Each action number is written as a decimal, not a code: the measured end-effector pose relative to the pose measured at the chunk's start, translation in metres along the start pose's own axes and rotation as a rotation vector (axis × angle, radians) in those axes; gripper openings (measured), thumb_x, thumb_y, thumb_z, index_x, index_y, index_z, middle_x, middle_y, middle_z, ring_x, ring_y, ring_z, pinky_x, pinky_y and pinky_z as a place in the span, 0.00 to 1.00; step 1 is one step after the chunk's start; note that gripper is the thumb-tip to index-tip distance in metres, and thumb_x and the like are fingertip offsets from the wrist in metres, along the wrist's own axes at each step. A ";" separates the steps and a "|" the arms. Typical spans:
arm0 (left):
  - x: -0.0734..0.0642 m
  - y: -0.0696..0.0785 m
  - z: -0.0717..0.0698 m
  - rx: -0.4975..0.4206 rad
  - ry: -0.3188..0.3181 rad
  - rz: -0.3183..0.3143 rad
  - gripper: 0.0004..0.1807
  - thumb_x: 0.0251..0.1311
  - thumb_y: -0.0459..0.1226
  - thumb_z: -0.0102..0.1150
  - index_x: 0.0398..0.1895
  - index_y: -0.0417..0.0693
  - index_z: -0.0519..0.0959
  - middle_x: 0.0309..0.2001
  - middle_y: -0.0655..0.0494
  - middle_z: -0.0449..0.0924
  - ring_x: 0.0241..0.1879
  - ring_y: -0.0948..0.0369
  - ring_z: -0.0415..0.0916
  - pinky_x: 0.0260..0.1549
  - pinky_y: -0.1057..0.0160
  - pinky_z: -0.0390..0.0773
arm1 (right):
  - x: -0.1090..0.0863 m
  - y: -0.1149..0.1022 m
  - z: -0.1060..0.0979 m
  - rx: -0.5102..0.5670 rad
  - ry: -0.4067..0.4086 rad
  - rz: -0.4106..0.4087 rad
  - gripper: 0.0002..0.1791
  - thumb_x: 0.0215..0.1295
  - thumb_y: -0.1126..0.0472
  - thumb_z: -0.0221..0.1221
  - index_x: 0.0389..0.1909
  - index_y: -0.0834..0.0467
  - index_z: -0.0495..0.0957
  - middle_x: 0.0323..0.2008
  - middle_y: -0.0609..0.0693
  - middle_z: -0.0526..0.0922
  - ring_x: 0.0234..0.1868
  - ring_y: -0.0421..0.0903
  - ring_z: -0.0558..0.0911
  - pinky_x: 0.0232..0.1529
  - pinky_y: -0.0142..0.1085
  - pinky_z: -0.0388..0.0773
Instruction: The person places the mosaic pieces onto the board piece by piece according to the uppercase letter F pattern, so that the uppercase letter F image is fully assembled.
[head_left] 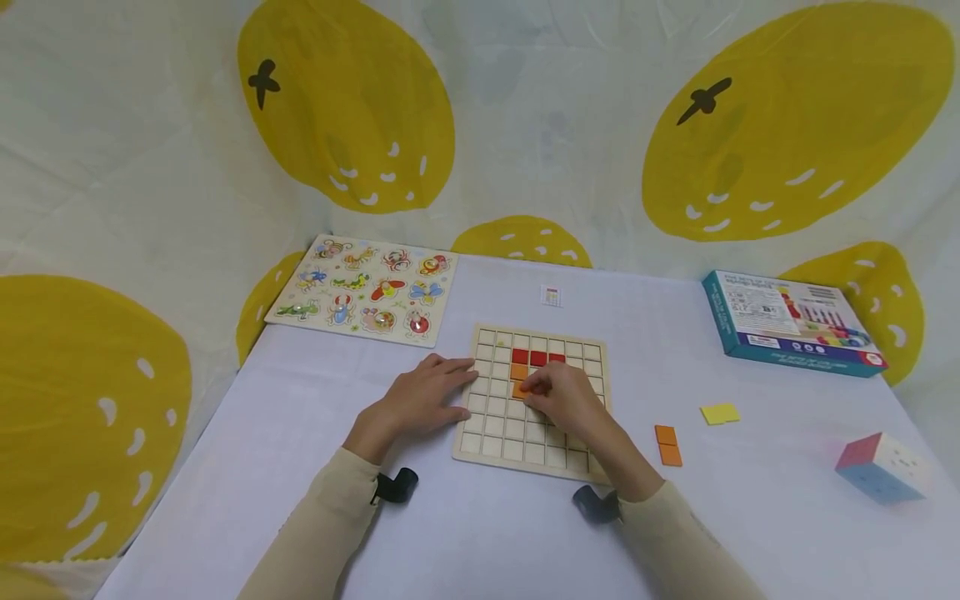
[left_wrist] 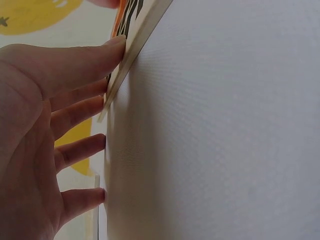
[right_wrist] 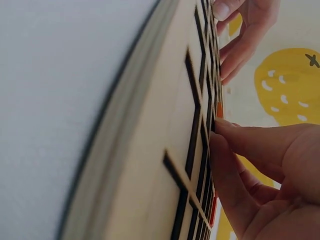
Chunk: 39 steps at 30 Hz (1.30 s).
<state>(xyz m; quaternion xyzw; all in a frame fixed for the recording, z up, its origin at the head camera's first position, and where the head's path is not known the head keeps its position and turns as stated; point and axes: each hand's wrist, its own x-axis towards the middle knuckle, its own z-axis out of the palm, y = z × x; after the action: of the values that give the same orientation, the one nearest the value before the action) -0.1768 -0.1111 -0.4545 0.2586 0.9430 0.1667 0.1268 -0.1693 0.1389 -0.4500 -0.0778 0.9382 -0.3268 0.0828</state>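
The square wooden grid board (head_left: 534,404) lies flat on the white tabletop (head_left: 480,533), square to the person. The left hand (head_left: 423,400) rests at the board's nine o'clock edge, fingers straight and spread, tips touching the rim, holding nothing. The right hand (head_left: 564,398) sits over the board's centre, fingers curled down onto an orange wooden tile piece (head_left: 519,381); it seems to pinch or press it, though the fingers hide the contact. That piece lies at six o'clock from the row of red tiles (head_left: 537,357), long axis apparently running away from the person. The right hand is nearer.
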 end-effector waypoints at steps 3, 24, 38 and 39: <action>0.000 0.000 0.000 -0.002 -0.001 0.001 0.35 0.63 0.51 0.67 0.73 0.57 0.72 0.79 0.62 0.63 0.72 0.56 0.65 0.61 0.47 0.78 | 0.000 0.000 0.000 0.008 0.004 -0.004 0.07 0.59 0.66 0.72 0.39 0.57 0.90 0.39 0.51 0.89 0.38 0.43 0.82 0.45 0.37 0.82; -0.001 0.000 0.000 -0.006 0.001 -0.001 0.34 0.64 0.52 0.66 0.73 0.57 0.72 0.78 0.62 0.63 0.72 0.55 0.65 0.60 0.46 0.78 | 0.000 -0.004 0.006 -0.042 0.062 -0.040 0.06 0.55 0.64 0.74 0.35 0.56 0.91 0.35 0.49 0.87 0.36 0.43 0.80 0.40 0.33 0.78; -0.001 0.000 0.000 -0.007 0.003 0.005 0.34 0.64 0.52 0.66 0.73 0.57 0.72 0.78 0.62 0.64 0.72 0.55 0.65 0.61 0.46 0.78 | -0.001 -0.005 0.007 -0.045 0.065 -0.054 0.07 0.55 0.64 0.75 0.36 0.56 0.91 0.34 0.49 0.87 0.36 0.43 0.80 0.41 0.33 0.80; -0.001 0.000 0.000 -0.009 0.002 0.005 0.34 0.63 0.52 0.66 0.73 0.57 0.72 0.78 0.62 0.64 0.72 0.55 0.65 0.60 0.46 0.78 | -0.002 -0.005 0.007 -0.046 0.063 -0.056 0.07 0.55 0.65 0.74 0.36 0.57 0.91 0.34 0.49 0.87 0.37 0.43 0.81 0.42 0.34 0.80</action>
<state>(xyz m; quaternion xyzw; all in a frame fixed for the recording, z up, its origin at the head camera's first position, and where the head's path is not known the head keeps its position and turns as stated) -0.1758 -0.1116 -0.4543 0.2603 0.9417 0.1714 0.1264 -0.1658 0.1312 -0.4523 -0.0955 0.9451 -0.3096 0.0424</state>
